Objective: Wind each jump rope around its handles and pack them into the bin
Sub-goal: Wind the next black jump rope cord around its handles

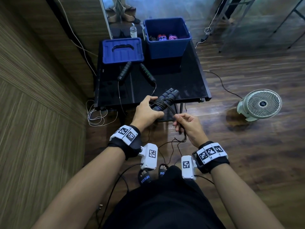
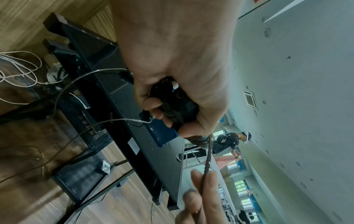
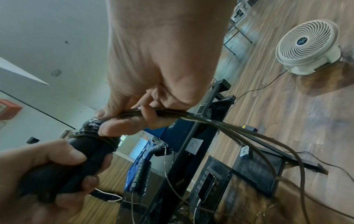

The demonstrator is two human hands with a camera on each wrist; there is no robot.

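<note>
My left hand (image 1: pixel 149 111) grips a pair of black handles with blue rings (image 1: pixel 166 99), held side by side just over the near edge of the black table (image 1: pixel 181 83). Dark cord is wound in several turns around their middle (image 1: pixel 160 103). My right hand (image 1: pixel 188 124) pinches the loose cord (image 1: pixel 171 113) to the right of the bundle; the slack (image 1: pixel 175 142) trails toward the floor. In the right wrist view the fingers (image 3: pixel 149 116) curl over several cord strands (image 3: pixel 226 125). A second rope with black and green handles (image 1: pixel 146 72) lies on the table. The open blue bin (image 1: pixel 166 37) at the back holds wound ropes (image 1: pixel 163 37).
The blue bin lid (image 1: pixel 122 50) lies left of the bin, a small white bottle (image 1: pixel 133 31) behind it. A white floor fan (image 1: pixel 260 104) stands to the right on the wooden floor. White cables (image 1: pixel 95 116) coil by the table's left leg. A wood-panelled wall runs along the left.
</note>
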